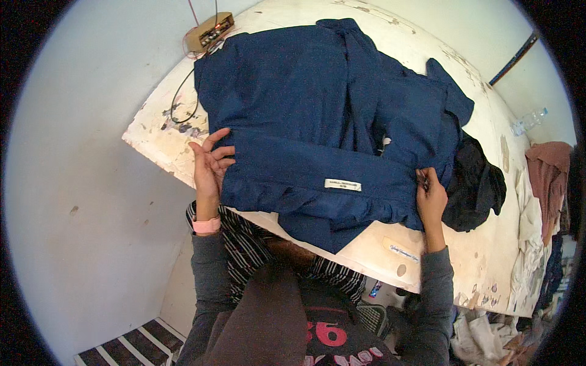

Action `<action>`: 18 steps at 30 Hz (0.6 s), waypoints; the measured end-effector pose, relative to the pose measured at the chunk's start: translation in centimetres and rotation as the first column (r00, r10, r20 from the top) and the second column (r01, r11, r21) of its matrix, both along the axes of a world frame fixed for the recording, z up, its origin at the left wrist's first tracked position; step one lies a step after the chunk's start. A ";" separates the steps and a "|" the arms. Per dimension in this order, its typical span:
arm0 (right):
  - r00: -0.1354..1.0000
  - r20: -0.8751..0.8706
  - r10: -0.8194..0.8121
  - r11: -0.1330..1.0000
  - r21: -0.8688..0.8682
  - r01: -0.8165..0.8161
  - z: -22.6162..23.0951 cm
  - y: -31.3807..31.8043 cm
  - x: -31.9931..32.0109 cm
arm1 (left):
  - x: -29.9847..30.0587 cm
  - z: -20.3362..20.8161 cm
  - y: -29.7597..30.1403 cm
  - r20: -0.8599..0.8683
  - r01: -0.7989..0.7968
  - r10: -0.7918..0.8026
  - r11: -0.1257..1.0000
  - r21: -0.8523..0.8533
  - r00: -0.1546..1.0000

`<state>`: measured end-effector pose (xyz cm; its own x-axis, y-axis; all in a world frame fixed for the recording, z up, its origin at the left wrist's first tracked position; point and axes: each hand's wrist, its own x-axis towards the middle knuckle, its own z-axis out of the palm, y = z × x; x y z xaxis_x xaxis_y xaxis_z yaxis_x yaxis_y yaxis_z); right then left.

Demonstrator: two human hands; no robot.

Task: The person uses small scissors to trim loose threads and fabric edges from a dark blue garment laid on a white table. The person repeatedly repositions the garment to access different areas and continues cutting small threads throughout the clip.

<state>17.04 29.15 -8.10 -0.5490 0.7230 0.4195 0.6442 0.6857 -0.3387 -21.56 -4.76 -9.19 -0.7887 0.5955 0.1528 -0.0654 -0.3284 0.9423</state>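
Note:
A navy blue garment (287, 97) lies spread and partly folded over the worn pale table. Its near part forms a wide band with a small white label (343, 185) sewn on. One loose corner droops over the table's front edge. At the band's left edge my left hand (212, 160) is open, fingers apart, with the fingertips touching the cloth. On the opposite side my right hand (431, 198) is closed, pinching the band's right edge between thumb and fingers. Beside the right hand a crumpled black cloth (473, 183) lies partly under the navy garment.
A small brown box with wires (210, 32) stands at the table's far left, a black cable (183, 100) curling from it. A clear plastic bottle (530, 121) lies at the far right. Brown cloth (547, 177) and white cloth (526, 244) hang over the right edge. A white wall (91, 152) rises left.

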 end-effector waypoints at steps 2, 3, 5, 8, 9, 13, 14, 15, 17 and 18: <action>1.000 0.008 -0.012 1.000 -0.018 0.012 0.1 -0.1 0.0 | 0.1 -0.1 -0.1 -0.041 0.022 -0.023 1.000 -0.014 0.999; 1.000 0.015 -0.005 1.000 -0.017 0.005 0.1 -0.1 0.0 | 0.2 0.0 -0.1 -0.024 0.043 -0.043 0.999 -0.010 0.999; 1.000 0.005 0.008 1.000 0.017 -0.008 0.1 -0.1 0.1 | 0.4 0.5 0.1 -0.006 0.065 -0.065 0.998 0.026 0.998; 0.997 0.066 -0.049 0.995 -0.082 0.054 0.2 0.1 0.0 | 2.0 2.1 1.0 0.046 -0.079 0.078 0.997 0.021 0.996; 0.998 0.058 -0.037 0.996 -0.077 0.041 0.2 0.1 0.1 | 2.7 2.8 1.2 -0.169 -0.200 0.188 0.978 -0.057 0.968; 1.000 0.031 0.000 0.999 -0.051 0.002 0.1 0.2 0.1 | 6.4 6.3 0.8 -0.748 -0.514 0.198 0.830 -0.216 0.633; 1.000 0.029 0.002 0.999 -0.050 0.000 0.1 0.2 0.1 | 7.4 6.9 0.6 -0.735 -0.457 0.123 0.846 -0.274 0.667; 0.999 0.033 0.003 0.998 -0.061 -0.001 0.1 0.2 0.2 | 8.2 7.2 0.6 -0.726 -0.405 0.065 0.862 -0.305 0.684; 1.000 0.021 0.005 0.997 -0.075 -0.003 0.2 0.2 0.2 | 9.3 7.1 1.5 -0.781 -0.374 -0.074 0.847 -0.377 0.620; 0.999 0.039 -0.003 0.996 -0.088 0.007 0.2 0.2 0.2 | 9.7 6.7 1.9 -0.823 -0.392 -0.133 0.830 -0.397 0.552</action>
<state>17.21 29.34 -7.92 -0.5601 0.7588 0.3324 0.6614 0.6512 -0.3721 -11.86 -2.82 -2.46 -0.5565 0.6817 0.4750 0.7861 0.2468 0.5667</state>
